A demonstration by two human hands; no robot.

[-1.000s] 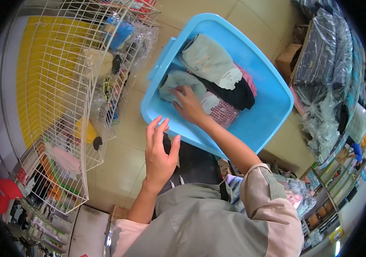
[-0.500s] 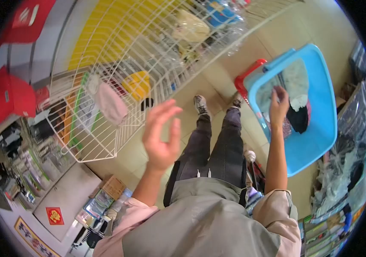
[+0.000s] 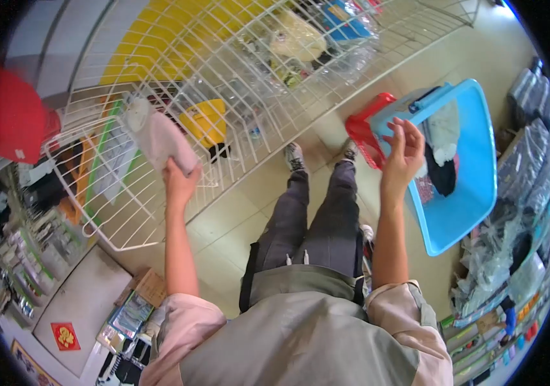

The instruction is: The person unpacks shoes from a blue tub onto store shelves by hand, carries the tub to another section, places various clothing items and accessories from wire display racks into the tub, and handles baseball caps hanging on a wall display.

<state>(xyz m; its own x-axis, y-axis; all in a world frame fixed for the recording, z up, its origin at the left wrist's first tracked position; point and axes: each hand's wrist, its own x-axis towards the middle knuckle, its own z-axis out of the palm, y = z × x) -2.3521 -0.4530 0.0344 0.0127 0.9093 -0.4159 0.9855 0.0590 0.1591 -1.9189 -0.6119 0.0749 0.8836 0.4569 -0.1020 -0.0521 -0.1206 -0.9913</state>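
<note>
My left hand (image 3: pixel 180 185) is closed on the near end of a soft pink cloth item (image 3: pixel 167 138) in the white wire basket (image 3: pixel 135 247). A greyish-white piece lies at the item's far end; its exact kind I cannot make out. My right hand (image 3: pixel 405 153) is raised beside the left rim of a light blue plastic tub (image 3: pixel 464 222), its fingers loosely bent and apart, holding nothing visible. Inside the tub are a pale grey-green cloth (image 3: pixel 443 127), a black cloth (image 3: pixel 442 176) and a patterned pinkish piece.
A yellow-and-black item (image 3: pixel 204 123) and several plastic-wrapped goods sit in the wire basket. A red plastic basket (image 3: pixel 366 125) stands against the tub. Red caps (image 3: pixel 14 119) hang at left. Plastic-wrapped stock (image 3: pixel 513 219) lines the right side, and cartons (image 3: pixel 151 287) stand lower left.
My left hand has moved left into the wire basket and taken hold of the pink cloth item. My right hand has drawn back from inside the tub to its left rim.
</note>
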